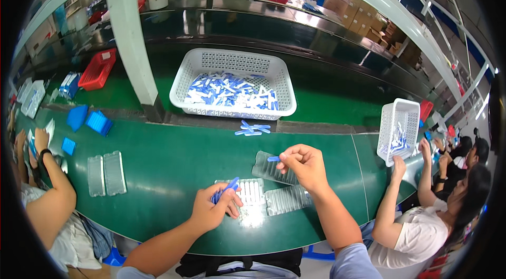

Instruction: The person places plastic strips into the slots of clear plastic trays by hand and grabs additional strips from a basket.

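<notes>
My left hand (pixel 208 209) is closed around several slim blue plastic sticks (pixel 230 188), their ends poking out past the fingers. Between the thumb and fingers of my right hand (pixel 307 167) is a single blue stick (pixel 273 159), held over a clear ribbed plastic tray (pixel 261 166). Just beyond my left fingers lies another clear tray (pixel 243 201) with several white pieces side by side in its slots. To its right, near my right wrist, rests a third clear tray (pixel 284 202). A small pile of blue sticks (pixel 253 129) lies farther back on the green table.
A white perforated basket (pixel 182 89) of blue and white sticks stands behind the table's dark rear ledge. Two clear trays (pixel 113 173) and several blue blocks (pixel 98 123) lie left. Co-workers sit on both sides; the right one (pixel 408 237) touches a tilted white basket (pixel 387 131).
</notes>
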Demonstrator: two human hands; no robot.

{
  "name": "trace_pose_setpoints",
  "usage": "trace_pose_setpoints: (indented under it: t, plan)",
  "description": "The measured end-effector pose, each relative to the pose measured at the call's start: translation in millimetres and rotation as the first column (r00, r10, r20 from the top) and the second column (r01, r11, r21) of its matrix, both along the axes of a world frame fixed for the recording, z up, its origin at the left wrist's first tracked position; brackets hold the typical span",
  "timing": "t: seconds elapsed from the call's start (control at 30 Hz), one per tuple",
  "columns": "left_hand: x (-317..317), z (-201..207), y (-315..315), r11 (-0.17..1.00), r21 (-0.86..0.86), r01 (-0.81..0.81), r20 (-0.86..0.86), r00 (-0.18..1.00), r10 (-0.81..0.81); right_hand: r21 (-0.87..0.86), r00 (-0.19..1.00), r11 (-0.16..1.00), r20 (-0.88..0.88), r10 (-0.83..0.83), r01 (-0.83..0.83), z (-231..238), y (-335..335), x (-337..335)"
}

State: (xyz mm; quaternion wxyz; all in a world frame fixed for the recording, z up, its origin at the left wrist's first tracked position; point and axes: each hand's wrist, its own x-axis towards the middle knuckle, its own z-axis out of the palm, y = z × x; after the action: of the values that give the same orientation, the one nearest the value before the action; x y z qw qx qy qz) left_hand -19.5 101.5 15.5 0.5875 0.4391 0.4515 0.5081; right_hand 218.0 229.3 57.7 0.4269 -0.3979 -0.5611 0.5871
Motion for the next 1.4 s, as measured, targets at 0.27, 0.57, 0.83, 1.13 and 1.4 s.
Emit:
trace_pose_setpoints:
  t: [0.27,0.57,0.83,1.13,1.4]
  plan:
    - [-7,21,2,0.988,-0.077,-0.134,0.185,0.972,0.146,0.658,0.693,0.719,0.625,-0.359,-0.221,-2,4,1]
    - [-19,27,68,0.970,-0.235,0.057,0.083,0.996,-0.039,0.566,0.551,0.677,0.788,-0.276,-0.470,-15,-7,-9]
    - [-18,13,78,0.978,-0.207,0.028,0.067,0.998,-0.014,0.624,0.667,0.632,0.713,-0.217,-0.461,-11,5,4]
    - [-10,33,60,0.961,-0.202,0.186,0.018,0.982,-0.187,0.343,0.914,0.902,0.389,0.117,-0.261,14,13,-52]
    - [-22,25,64,0.968,-0.249,0.032,0.118,0.993,-0.002,0.786,0.691,0.495,0.589,-0.420,-0.369,-11,9,-28]
